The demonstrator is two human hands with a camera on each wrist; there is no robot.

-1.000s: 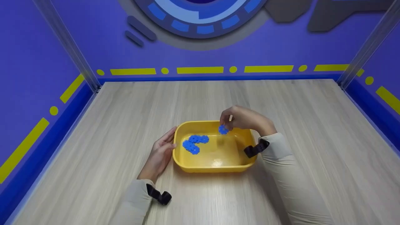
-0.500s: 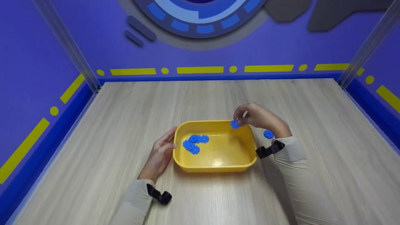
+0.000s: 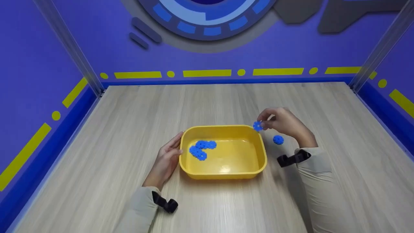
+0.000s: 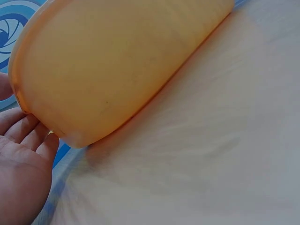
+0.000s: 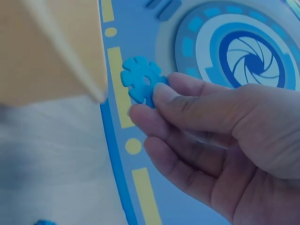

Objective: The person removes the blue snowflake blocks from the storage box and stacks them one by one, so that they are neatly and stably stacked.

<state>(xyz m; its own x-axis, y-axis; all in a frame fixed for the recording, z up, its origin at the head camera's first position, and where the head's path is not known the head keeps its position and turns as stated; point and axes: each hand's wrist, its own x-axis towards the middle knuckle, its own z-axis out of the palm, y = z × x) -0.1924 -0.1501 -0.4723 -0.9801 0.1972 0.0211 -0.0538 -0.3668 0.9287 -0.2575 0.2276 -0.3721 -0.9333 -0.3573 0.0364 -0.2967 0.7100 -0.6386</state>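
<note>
Right hand (image 3: 283,122) sits farther right now, pinching one blue disc (image 5: 137,78) by far-right corner of yellow tray (image 3: 231,153). Left hand (image 3: 166,159), fingers extended, touches left end; 4+ discs (image 3: 196,150) inside, 1+ outside right.

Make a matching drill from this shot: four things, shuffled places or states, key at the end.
Things:
1. Yellow tub
2. Left hand
3. Right hand
4. Overlapping blue discs

Places or states:
A. Touching the tub's left end
B. Inside the tub, toward its left end
C. Standing on the wood-grain table
D. Pinching a single blue disc

Pairs: 1-C, 2-A, 3-D, 4-B
</note>
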